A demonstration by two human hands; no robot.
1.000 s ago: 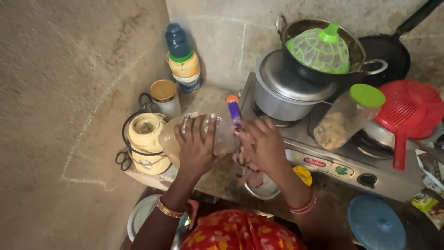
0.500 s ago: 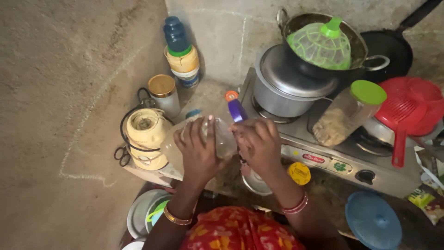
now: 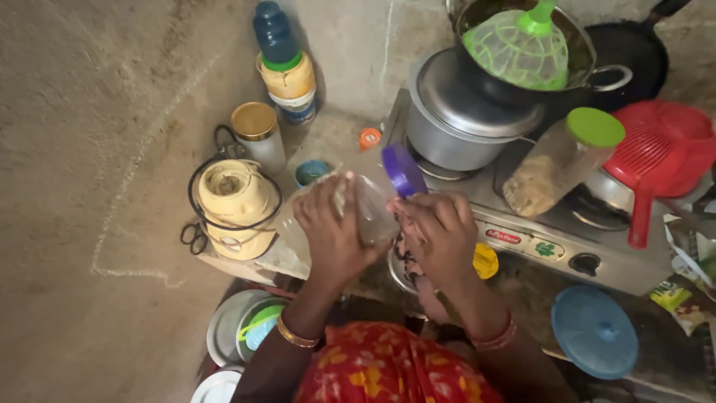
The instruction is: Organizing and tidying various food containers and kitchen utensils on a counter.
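Note:
My left hand (image 3: 333,231) wraps around a clear plastic jar (image 3: 373,213) with a purple lid (image 3: 403,169), held tilted in front of me. My right hand (image 3: 440,237) is closed on the same jar from the right side, just below the lid. The jar's contents are hidden by my fingers. Beneath my hands sits a small steel bowl (image 3: 399,270) with something dark in it, partly covered by my right hand.
A cream mixer base (image 3: 233,203) with a black cord stands left, beside a gold-lidded jar (image 3: 257,133) and a blue-capped bottle (image 3: 286,63). On the gas stove (image 3: 552,239) sit a steel pot (image 3: 462,112), a green-lidded jar (image 3: 559,160), a red strainer (image 3: 656,160) and a green strainer (image 3: 518,48). A blue lid (image 3: 594,332) lies lower right.
Both hands have stayed on the jar and tilted it a little, so the purple lid now faces up and right. The view has shifted slightly.

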